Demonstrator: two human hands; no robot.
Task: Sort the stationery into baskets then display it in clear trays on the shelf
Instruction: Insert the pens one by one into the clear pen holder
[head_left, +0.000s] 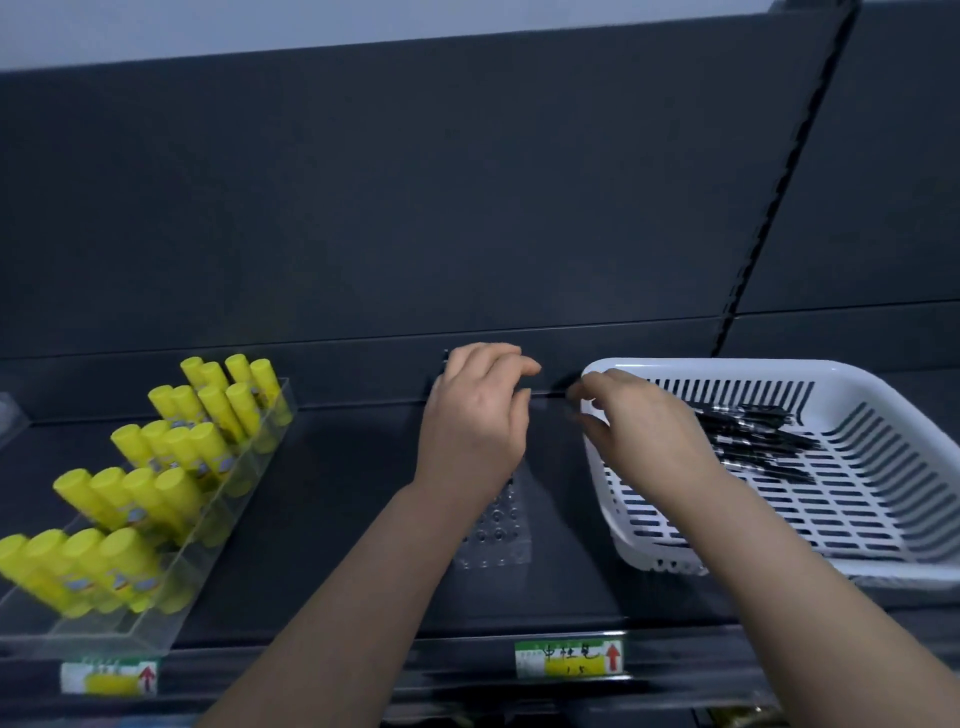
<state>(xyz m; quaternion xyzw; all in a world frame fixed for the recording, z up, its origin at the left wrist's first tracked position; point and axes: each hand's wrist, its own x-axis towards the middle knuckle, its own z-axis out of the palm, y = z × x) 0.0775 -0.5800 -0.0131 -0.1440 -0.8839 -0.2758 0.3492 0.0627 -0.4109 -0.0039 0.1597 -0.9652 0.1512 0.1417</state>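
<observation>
Sixteen yellow capped glue sticks (156, 467) stand tilted in four rows of four inside a long clear plastic tray (171, 587) at the left of the dark grey metal shelf (322, 519). One white slotted plastic basket (857, 493) sits at the right, holding a loose pile of black pens (753, 441) too blurred to count. One second clear tray with rows of round holes (496, 525) lies between the two, partly hidden under the left forearm. Two price labels, green and yellow with red arrows (570, 659), are clipped on the shelf's front lip. A dark grey back panel rises behind, with a slotted upright at the right.

Both bare arms reach forward over the shelf. The left hand (475, 415) is palm down above the far end of the holed tray, fingers curled. The right hand (639, 421) hovers at the basket's near left corner, its thumb and fingers pinched on a thin black pen (550, 394) that runs level to the left fingers, which also touch it.
</observation>
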